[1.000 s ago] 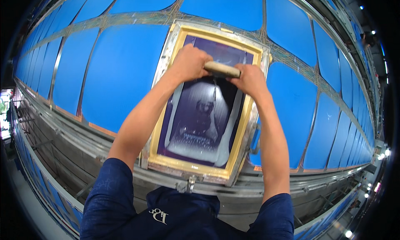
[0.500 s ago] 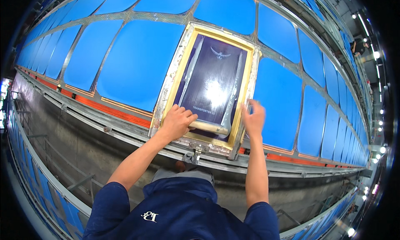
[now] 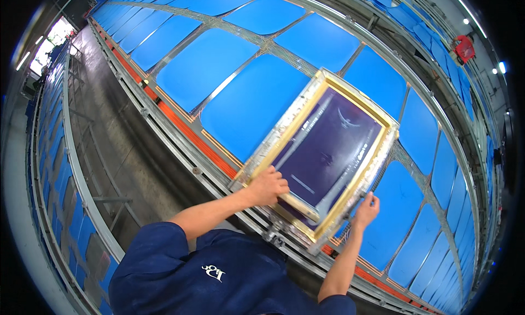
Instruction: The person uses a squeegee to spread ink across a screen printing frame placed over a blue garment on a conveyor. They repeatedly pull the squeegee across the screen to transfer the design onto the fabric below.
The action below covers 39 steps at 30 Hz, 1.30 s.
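Observation:
A rectangular screen-printing frame [image 3: 389, 145] with worn, ink-flecked edges and yellow inner borders lies slanted over the blue panels. Its mesh [image 3: 322, 153] is dark purple and glossy, with pale streaks along both sides and a faint light design at the far end. My left hand [image 3: 266, 186] is closed round one end of a wooden-handled squeegee [image 3: 302, 208], which lies across the near end of the mesh. At the frame's right edge, my right hand [image 3: 366, 210] has its fingers bent against the rim, gripping it.
Rounded blue panels [image 3: 254, 99] cover the long table in rows. Along its near side run a metal rail [image 3: 164, 137] and an orange strip [image 3: 175, 122]. A clamp-like metal fitting [image 3: 274, 235] sits below the frame. Another panel-covered table [image 3: 52, 167] stands at left; a red object [image 3: 464, 50] is far right.
My view has turned, so the table and frame now slant and sit farther right. My right hand has come onto the frame's edge. My left hand keeps hold of the squeegee.

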### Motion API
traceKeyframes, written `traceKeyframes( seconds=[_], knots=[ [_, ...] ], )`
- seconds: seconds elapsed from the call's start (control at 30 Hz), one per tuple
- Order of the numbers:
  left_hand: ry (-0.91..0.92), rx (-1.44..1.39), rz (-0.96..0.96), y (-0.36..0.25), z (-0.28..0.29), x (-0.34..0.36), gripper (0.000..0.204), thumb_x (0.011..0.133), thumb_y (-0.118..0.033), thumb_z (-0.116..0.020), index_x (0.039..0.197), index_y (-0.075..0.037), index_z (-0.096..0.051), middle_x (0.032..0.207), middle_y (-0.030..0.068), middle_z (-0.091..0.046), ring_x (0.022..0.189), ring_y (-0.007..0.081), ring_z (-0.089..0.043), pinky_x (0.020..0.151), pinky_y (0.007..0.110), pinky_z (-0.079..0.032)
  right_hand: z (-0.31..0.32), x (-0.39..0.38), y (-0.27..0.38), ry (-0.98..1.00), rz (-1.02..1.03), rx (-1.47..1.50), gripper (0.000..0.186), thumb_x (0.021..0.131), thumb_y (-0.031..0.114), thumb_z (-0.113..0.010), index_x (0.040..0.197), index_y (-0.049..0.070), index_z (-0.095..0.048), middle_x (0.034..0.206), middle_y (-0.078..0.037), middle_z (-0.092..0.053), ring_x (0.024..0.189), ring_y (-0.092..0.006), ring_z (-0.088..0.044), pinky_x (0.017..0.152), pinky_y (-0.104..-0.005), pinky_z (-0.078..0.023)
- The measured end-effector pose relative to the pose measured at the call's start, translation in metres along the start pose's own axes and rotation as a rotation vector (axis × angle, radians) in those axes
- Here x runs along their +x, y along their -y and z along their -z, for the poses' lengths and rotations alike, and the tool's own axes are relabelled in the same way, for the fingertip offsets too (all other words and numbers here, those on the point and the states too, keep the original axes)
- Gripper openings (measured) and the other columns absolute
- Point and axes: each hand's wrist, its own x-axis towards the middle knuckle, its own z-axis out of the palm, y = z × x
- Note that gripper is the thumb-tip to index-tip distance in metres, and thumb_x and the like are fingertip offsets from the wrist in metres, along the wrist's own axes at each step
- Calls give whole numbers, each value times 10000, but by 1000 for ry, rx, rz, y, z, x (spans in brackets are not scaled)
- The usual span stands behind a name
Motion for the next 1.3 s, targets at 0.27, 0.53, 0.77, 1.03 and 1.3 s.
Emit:
traceKeyframes(
  seconds=[0.27,0.53,0.77,1.03,1.3],
  knots=[
    [25,5,-49,227,79,-76,352,565,-111,-795,907,-163,-732,939,-46,-709,917,185,-639,842,357,-451,-232,-97,46,-4,17,104,298,987,270,-649,923,-21,-655,760,-48,-588,683,-125,-475,623,-344,-418],
    [75,25,-160,256,97,-123,247,621,-164,-784,851,-147,-695,790,-17,-684,749,194,-651,769,353,-419,-270,-109,60,-2,-85,26,326,981,312,-645,922,-8,-658,712,-69,-603,666,-154,-490,609,-371,-417],
    [215,-31,-171,286,89,-87,270,634,-254,-840,841,-156,-697,768,0,-684,753,215,-666,787,385,-415,-281,-114,62,-6,-116,-165,332,982,340,-639,941,12,-669,721,-105,-612,661,-194,-526,631,-384,-442],
    [59,-28,-246,380,69,154,351,683,-412,-871,822,-131,-713,788,65,-711,727,334,-664,743,458,-479,-235,-144,69,-7,-89,-272,345,983,250,-665,1256,39,-668,824,-58,-637,724,-135,-553,649,-302,-453],
    [76,58,-94,414,61,268,403,705,-494,-848,860,-136,-747,775,99,-712,766,319,-694,720,471,-542,-135,-303,9,-112,35,-656,282,944,100,-664,1219,43,-693,1104,-150,-680,1028,-321,-615,907,-425,-486]
  ],
)
